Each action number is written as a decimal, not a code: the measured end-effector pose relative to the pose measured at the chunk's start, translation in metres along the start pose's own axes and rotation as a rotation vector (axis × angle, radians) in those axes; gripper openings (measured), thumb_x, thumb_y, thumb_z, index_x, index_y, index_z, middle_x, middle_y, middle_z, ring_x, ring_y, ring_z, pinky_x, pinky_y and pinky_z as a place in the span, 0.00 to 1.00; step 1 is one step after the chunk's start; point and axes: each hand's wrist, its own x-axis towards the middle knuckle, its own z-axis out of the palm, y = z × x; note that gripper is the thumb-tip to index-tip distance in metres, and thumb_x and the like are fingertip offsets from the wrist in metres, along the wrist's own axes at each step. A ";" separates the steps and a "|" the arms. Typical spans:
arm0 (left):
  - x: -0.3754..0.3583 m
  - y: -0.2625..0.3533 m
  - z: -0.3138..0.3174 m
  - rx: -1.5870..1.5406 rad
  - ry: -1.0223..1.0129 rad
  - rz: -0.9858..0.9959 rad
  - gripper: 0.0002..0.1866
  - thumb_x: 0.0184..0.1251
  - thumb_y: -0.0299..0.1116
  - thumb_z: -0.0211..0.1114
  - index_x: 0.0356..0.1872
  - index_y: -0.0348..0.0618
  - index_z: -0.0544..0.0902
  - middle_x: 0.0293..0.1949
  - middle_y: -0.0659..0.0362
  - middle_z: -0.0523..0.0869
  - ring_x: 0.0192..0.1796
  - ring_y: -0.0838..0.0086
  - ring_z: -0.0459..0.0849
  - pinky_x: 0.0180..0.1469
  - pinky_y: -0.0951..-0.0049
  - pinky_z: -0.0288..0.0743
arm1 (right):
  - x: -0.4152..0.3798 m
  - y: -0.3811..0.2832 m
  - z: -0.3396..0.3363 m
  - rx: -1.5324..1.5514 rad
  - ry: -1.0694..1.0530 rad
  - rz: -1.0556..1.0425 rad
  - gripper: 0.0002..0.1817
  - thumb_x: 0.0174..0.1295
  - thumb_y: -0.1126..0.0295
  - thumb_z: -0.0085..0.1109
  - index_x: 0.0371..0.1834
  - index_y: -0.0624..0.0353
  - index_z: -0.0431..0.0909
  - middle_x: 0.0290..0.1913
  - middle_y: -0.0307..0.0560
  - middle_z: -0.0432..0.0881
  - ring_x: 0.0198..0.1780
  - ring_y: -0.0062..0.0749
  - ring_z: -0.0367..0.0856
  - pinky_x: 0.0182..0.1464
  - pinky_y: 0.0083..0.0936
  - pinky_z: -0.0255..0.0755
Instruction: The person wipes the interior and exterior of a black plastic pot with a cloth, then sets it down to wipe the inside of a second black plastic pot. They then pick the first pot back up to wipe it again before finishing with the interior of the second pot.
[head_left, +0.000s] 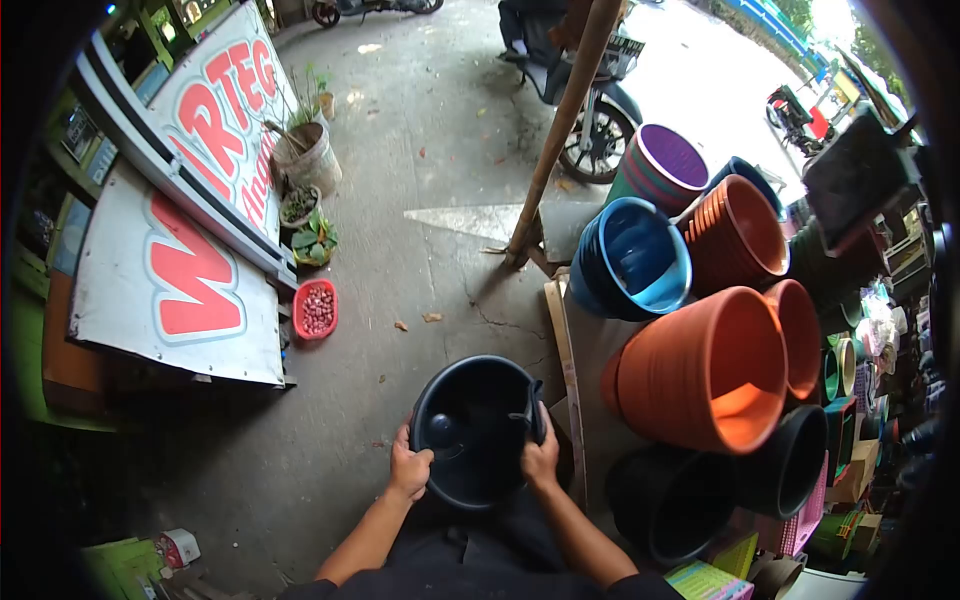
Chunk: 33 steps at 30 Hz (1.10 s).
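A round black bucket [470, 375] is held in front of my body, its open top facing up toward the camera. My left hand [410, 465] grips the rim at its left side, with the thumb over the edge. On the right side, my right hand [541, 450] is closed on the rim beside a dark object [536, 412] that I cannot make out clearly. The inside of the bucket is dark and shiny.
Stacked blue buckets [590, 258], orange pots [690, 365] and black pots [660, 500] stand to the right, near a wooden pole [565, 130]. A sign [200, 290], potted plants [315, 240] and a red basin [316, 310] are left. A person sits on a motorbike [600, 125] ahead.
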 end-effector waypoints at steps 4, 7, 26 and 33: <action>-0.048 0.010 0.008 -0.055 -0.142 0.165 0.41 0.46 0.06 0.49 0.70 0.35 0.64 0.63 0.52 0.74 0.66 0.67 0.73 0.69 0.70 0.65 | -0.018 -0.019 0.054 -0.139 -0.020 -0.022 0.35 0.58 0.73 0.51 0.73 0.65 0.60 0.60 0.65 0.76 0.60 0.50 0.77 0.64 0.37 0.68; -0.078 0.034 0.026 0.055 -0.213 0.409 0.40 0.46 0.07 0.49 0.69 0.34 0.65 0.67 0.50 0.70 0.70 0.67 0.68 0.72 0.70 0.60 | 0.009 0.072 0.113 -0.653 0.157 -0.786 0.30 0.59 0.64 0.56 0.65 0.67 0.68 0.58 0.68 0.74 0.57 0.58 0.75 0.60 0.47 0.67; -0.134 0.119 0.026 -0.166 -0.184 0.417 0.28 0.46 0.08 0.48 0.51 0.41 0.77 0.45 0.58 0.85 0.42 0.76 0.86 0.43 0.78 0.79 | 0.016 -0.096 0.046 -1.153 -0.512 -0.607 0.22 0.61 0.63 0.55 0.58 0.57 0.78 0.50 0.61 0.83 0.49 0.58 0.83 0.55 0.52 0.75; -0.133 0.119 0.008 -0.175 -0.129 0.335 0.24 0.48 0.08 0.50 0.47 0.40 0.77 0.39 0.60 0.85 0.38 0.77 0.83 0.38 0.79 0.76 | -0.044 -0.119 0.059 -0.821 -1.130 -0.469 0.20 0.61 0.62 0.57 0.54 0.58 0.81 0.54 0.61 0.82 0.50 0.49 0.83 0.56 0.46 0.75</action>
